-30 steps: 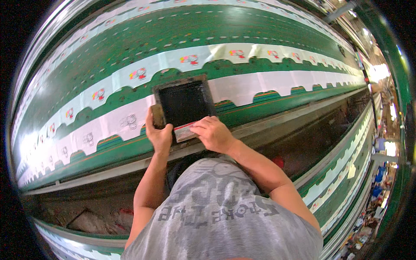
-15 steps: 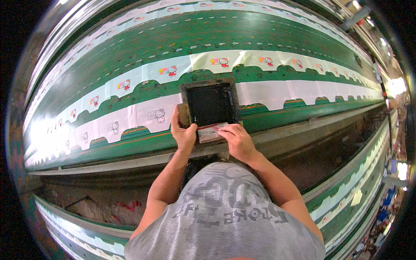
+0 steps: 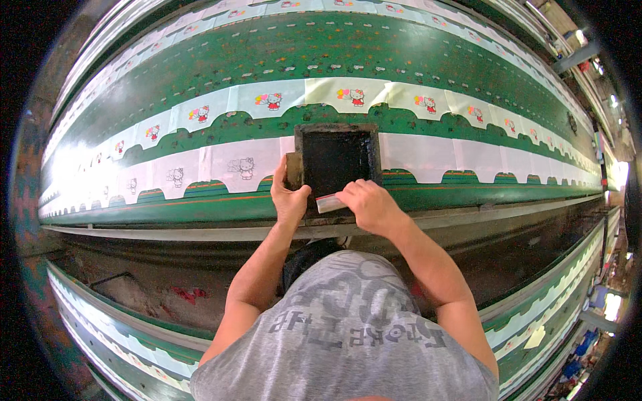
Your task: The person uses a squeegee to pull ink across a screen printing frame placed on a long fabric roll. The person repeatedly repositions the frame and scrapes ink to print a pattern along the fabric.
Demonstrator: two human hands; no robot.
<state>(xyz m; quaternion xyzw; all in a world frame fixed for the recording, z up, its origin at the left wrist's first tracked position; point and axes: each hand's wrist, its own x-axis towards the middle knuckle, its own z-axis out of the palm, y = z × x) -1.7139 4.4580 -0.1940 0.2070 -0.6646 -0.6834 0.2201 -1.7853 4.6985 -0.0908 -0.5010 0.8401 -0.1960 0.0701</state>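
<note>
At the far left I get strong glare on the green table [image 3: 200,215], washing out part of two rows of white sheets. Coming right along the near row, I see sheets with grey outline figures, the largest and clearest on the sheet [image 3: 221,157] just left of my left hand [image 3: 291,199]. That hand has its fingers wrapped along the outer side of a brown block [image 3: 294,170] and its thumb at the near end, gripping it against the left side of the frame [image 3: 338,127]. The frame lies flat across the near row, roughly mid-view, its dark mesh [image 3: 334,157] facing up. At its near side, the squeegee [image 3: 331,203], a pale flat bar with a red line along its upper edge, points left out of my right hand [image 3: 372,207], whose fingers are closed around its other end. From here I cannot tell whether the squeegee touches the mesh. Behind the frame, the far row carries coloured figures [image 3: 356,97] with red clothes. Right of the frame, the near row goes on in plain sheets [image 3: 418,157]. At lower right, a yellowish piece [image 3: 535,337] lies on another green table [image 3: 515,315].
</note>
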